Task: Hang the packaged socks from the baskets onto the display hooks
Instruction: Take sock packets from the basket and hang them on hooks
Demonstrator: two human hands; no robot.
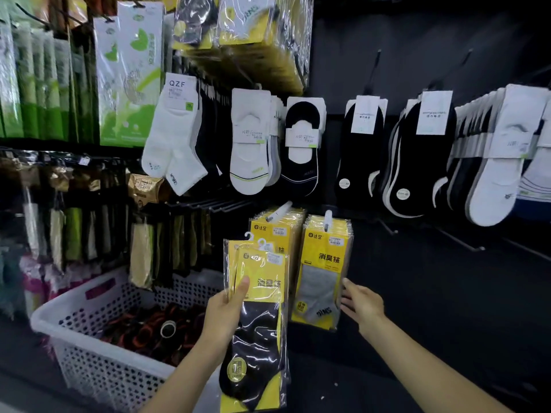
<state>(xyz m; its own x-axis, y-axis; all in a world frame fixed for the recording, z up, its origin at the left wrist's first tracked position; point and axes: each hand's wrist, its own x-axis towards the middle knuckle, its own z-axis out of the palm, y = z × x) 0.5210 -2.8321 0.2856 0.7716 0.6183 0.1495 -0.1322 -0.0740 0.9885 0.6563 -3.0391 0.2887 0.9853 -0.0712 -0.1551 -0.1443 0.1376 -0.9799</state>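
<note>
Yellow-carded hung packs (323,263) already crowd two low hooks (328,217), yet the left hand (222,320) grips several unhung packs (262,275) just left of them, the right hand (362,302) hovers open-fingered beside the hung ones, and the near-left basket (89,371) holds dark stock, so the task looks partly done.

Retail shop, sock aisle.
I face a dark display wall (417,55) set with metal hooks (226,206): labelled socks (250,144) hang in rows across it, yellow sock packs (323,263) lower on it, green boxed goods (131,73) to its left, a white stock basket (98,371) at its foot.
</note>
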